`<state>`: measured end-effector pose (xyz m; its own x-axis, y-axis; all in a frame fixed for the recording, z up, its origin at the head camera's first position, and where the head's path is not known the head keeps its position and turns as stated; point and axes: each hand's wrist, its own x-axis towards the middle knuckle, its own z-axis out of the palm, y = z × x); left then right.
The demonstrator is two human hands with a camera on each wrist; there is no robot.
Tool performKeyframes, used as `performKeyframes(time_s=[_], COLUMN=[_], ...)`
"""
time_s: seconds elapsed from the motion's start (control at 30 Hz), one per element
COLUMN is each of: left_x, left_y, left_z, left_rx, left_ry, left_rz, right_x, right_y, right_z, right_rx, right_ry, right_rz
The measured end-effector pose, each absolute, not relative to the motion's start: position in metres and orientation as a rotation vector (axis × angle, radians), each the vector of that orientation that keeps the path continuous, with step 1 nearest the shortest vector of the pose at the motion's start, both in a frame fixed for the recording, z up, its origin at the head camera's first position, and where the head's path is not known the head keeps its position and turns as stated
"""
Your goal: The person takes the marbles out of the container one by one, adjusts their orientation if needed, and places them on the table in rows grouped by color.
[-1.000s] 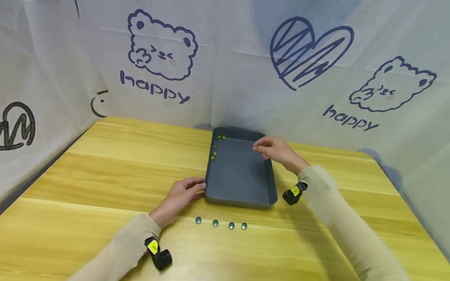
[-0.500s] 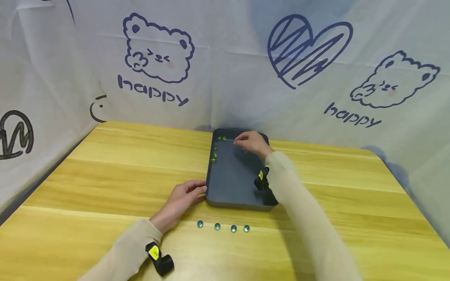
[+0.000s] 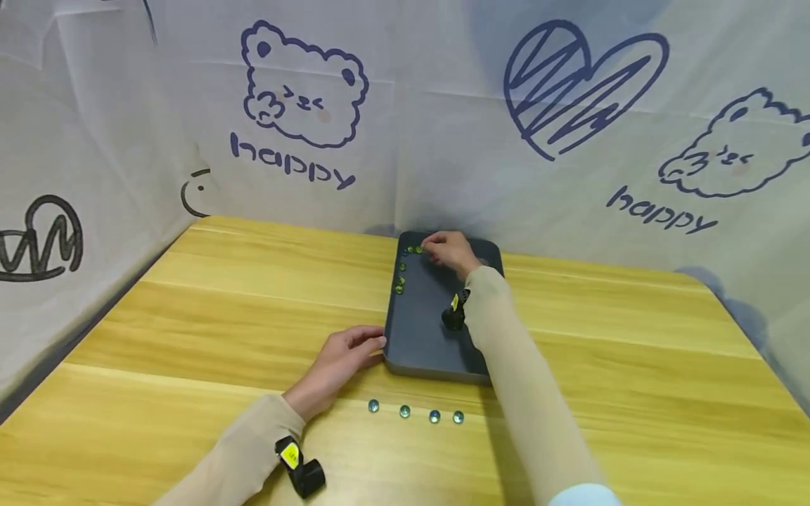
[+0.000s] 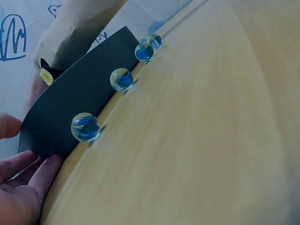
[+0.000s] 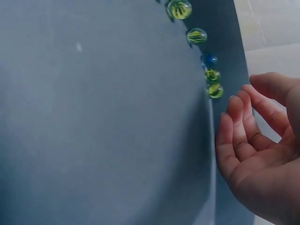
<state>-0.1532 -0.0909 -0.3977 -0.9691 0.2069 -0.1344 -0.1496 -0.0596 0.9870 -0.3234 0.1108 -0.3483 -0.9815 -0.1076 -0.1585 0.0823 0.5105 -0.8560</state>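
The left hand's grip (image 3: 338,362) is spread and relaxed, its fingers touching the near left corner of the grey tray (image 3: 418,337); light, steady pressure there should be enough to stop the tray sliding on the tabletop (image 3: 190,316) without tipping it. Running rightward in front of the tray's near wall, four blue-swirled marbles (image 3: 405,412) lie apart in a row on the tabletop, where a brush from a finger could send them rolling. Inside the tray, three yellow-green marbles (image 3: 402,266) sit along the left wall, a blue marble (image 3: 405,252) is in the far left corner, and two more yellow-green marbles (image 3: 419,249) line the far wall. Just right of these, the right hand's grip (image 3: 449,249) is bent, thumb and index tips close together; I cannot tell whether a marble is between them. If one is, it seems best to lower it right onto the tray's floor beside the end marble, against the far wall, before parting the fingertips: glass let go higher would likely bounce and knock its neighbours. The other fingers are best tucked clear.
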Motion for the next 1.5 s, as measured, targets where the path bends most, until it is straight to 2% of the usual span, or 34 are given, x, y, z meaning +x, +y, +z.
performKeyframes(time_s=[0.33,1.1,1.5], left_x=[-0.153,-0.152,-0.152], left_y=[-0.090,-0.091,-0.095], left_z=[-0.398,-0.396,-0.396], left_rx=[0.057,0.060,0.076], left_ry=[1.963,1.980,1.983], left_rz=[2.124,2.102,2.102], right_x=[-0.333,-0.332,-0.334], right_y=[0.097,0.089,0.083], right_z=[-0.366,-0.366,-0.368], right_rx=[-0.022,-0.140,-0.181], right_ry=[2.538,2.718,2.706], right_rz=[-1.537,-1.160,-1.121])
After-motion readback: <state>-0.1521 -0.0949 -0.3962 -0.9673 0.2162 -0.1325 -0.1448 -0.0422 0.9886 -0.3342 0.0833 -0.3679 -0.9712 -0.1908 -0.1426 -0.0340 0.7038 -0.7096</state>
